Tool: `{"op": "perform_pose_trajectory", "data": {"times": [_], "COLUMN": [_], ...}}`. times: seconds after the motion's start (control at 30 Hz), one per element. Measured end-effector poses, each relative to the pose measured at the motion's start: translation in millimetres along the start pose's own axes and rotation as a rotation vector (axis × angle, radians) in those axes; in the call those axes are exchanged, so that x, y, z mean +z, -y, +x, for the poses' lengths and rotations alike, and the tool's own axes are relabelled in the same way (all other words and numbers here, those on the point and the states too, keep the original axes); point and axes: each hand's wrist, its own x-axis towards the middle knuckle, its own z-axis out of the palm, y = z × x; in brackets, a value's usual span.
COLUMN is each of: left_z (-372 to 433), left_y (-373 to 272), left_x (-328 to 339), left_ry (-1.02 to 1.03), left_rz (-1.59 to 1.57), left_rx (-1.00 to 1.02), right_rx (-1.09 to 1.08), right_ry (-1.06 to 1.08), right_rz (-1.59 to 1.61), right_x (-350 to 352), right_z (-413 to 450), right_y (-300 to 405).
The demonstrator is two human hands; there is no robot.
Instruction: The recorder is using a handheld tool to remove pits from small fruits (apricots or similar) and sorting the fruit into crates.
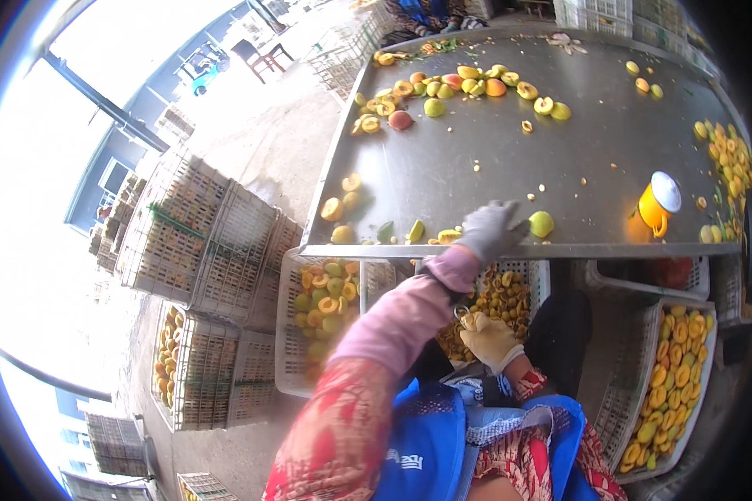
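My left hand (490,232), in a grey glove, reaches over the near edge of the metal table (539,150). Its fingers are apart beside a whole yellow-green peach-like fruit (541,223), and it appears to hold nothing. Below the table edge, my right hand (490,341) wears a cream glove and grips a small metal ring-shaped tool (460,311); the rest of that tool is hidden. Beneath it, a crate (544,282) holds small brown-yellow fruit pieces or pits. Cut fruit pieces (449,236) lie left of my left hand. A curved row of whole and halved fruits (470,84) lies farther back.
A yellow mug with a white lid (655,203) stands at right on the table, near a fruit pile (730,163). Crates of fruit flank me at left (285,332) and right (705,376). Stacked crates (194,232) stand farther left. Another person (429,15) sits beyond the table.
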Motion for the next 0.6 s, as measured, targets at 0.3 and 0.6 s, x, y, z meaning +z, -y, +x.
{"op": "perform_pose_trajectory", "data": {"times": [0.3, 0.6], "left_z": [62.8, -41.7], "left_y": [-17.6, 43.9], "left_x": [60.4, -1.1], "left_ry": [0.152, 0.09], "left_rz": [0.052, -1.939], "left_rx": [-0.003, -0.172], "right_rx": [-0.224, 0.101], "right_ry": [-0.126, -0.118], "right_rz": [-0.253, 1.027], "right_x": [10.4, -2.9], "right_z": [-12.2, 5.4], "right_y": [-16.5, -8.6]}}
